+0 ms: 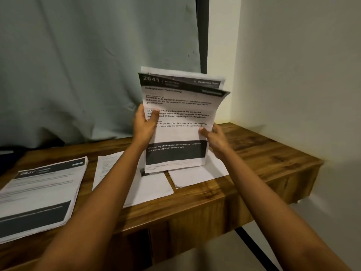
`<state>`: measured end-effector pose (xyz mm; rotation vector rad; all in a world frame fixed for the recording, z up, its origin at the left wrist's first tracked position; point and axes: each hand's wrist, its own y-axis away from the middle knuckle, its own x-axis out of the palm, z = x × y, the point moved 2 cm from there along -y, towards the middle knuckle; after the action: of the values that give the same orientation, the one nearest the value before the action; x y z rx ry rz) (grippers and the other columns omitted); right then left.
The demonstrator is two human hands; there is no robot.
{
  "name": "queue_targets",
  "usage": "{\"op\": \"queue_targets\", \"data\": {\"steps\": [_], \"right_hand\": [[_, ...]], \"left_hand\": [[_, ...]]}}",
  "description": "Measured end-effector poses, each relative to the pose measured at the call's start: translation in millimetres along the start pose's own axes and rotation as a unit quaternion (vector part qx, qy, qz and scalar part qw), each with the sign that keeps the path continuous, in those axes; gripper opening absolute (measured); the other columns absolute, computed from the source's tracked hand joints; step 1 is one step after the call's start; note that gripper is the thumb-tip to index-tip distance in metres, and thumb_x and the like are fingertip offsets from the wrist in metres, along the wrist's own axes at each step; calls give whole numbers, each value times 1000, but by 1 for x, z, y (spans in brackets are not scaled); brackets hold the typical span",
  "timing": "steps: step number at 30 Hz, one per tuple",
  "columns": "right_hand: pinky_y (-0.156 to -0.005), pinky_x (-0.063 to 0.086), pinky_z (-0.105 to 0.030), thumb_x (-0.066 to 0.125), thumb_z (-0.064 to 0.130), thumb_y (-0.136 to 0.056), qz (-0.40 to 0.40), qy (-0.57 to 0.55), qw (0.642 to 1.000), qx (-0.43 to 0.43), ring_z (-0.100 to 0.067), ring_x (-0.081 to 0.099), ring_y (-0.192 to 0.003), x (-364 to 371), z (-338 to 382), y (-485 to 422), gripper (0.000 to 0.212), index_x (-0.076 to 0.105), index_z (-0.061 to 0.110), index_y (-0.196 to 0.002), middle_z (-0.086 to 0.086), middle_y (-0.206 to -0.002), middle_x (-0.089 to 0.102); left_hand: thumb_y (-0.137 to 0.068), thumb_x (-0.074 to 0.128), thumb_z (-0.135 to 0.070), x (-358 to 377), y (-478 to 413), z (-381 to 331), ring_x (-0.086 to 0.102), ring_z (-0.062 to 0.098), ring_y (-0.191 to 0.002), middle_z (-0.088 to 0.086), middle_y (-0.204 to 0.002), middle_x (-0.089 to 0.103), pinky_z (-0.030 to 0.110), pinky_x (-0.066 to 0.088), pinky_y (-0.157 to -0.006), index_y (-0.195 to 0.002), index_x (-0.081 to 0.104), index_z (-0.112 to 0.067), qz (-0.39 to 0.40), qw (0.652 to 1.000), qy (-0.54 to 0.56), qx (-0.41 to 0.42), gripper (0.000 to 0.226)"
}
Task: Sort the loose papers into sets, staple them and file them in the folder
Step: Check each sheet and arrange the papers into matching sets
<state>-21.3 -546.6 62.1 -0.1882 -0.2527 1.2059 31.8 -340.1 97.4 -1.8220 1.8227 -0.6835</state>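
Note:
I hold a sheaf of printed papers (179,118) upright, its bottom edge standing on the wooden table (254,153). The front sheet has a dark header reading 2641 and a dark band near the bottom. My left hand (145,124) grips the sheaf's left edge, thumb across the front. My right hand (214,139) grips the right edge lower down, thumb on the front. The top sheets curl forward. A second stack of printed papers (39,194) lies flat at the table's left.
Loose white sheets (152,188) lie on the table under and in front of the held sheaf, more of them (195,177) to its right. A grey curtain (88,65) hangs behind the table. A white wall (293,75) closes the right side.

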Motion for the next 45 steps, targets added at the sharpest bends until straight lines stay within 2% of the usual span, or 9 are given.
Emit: {"op": "queue_targets", "data": {"steps": [5,11,19,25,29,32,35,38,45], "right_hand": [[-98,49,-42,50,6,-96,-37,33,997,-54,-25,59,-112,15,14,-12,21,56,11,-116,-9,-123,62],[-98,48,-43,50,2,-94,-63,60,996,-37,-28,59,-111,30,1,-16,30,58,6,-122,-11,-123,63],[-92,45,-32,57,6,-93,-35,70,996,-53,-18,54,-109,29,-10,-9,38,46,4,-130,-9,-128,58],[-88,44,-27,47,8,-98,-41,69,996,-48,-15,52,-108,31,-13,-11,32,45,5,-130,-7,-128,56],[-85,47,-24,43,4,-99,-54,78,993,-70,-14,55,-102,33,-10,-14,27,52,4,-124,-8,-123,60],[-92,51,-35,46,5,-97,-49,95,990,-94,-22,61,-105,35,2,-22,20,58,9,-112,-8,-115,64],[-92,51,-42,49,6,-93,-36,140,985,-94,-22,63,-101,38,11,-30,19,62,10,-107,-4,-109,67],[-88,52,-37,54,3,-87,19,175,983,-55,-21,64,-94,47,8,-27,20,65,12,-101,-3,-105,68],[-78,53,-32,63,7,-88,88,135,986,41,-25,66,-95,72,-24,-2,4,60,10,-86,-10,-107,68]], "left_hand": [[-96,54,-27,1,-9,-14,62,10,-95,0,-114,64,13,52,-70,-120,53,-9,-43,997,-40,40,30],[-99,49,-23,5,-3,-5,56,11,-100,8,-122,61,0,44,-64,-127,49,-4,-52,992,-99,58,34],[-93,59,-26,-9,11,7,60,10,-97,0,-120,59,13,49,-70,-131,32,-7,-61,995,-74,12,49],[-96,55,-24,-16,13,13,61,17,-102,5,-121,61,25,53,-79,-124,41,-3,-66,993,-94,4,38],[-98,50,-16,-16,14,14,61,21,-104,12,-123,61,8,45,-68,-123,47,1,-73,988,-138,-2,30],[-98,48,-10,-18,5,-3,60,23,-101,15,-121,62,1,41,-60,-119,49,5,-109,981,-163,-6,26],[-96,47,-9,-30,-6,-16,59,28,-106,14,-123,61,12,39,-69,-120,52,2,-127,972,-192,-47,27],[-93,48,-8,-51,-7,-4,60,25,-105,10,-122,63,24,44,-77,-119,57,-3,-101,968,-206,-106,28],[-91,51,-3,-94,37,27,60,19,-96,1,-115,64,17,47,-67,-119,63,-9,-72,952,-221,-198,31]]}}
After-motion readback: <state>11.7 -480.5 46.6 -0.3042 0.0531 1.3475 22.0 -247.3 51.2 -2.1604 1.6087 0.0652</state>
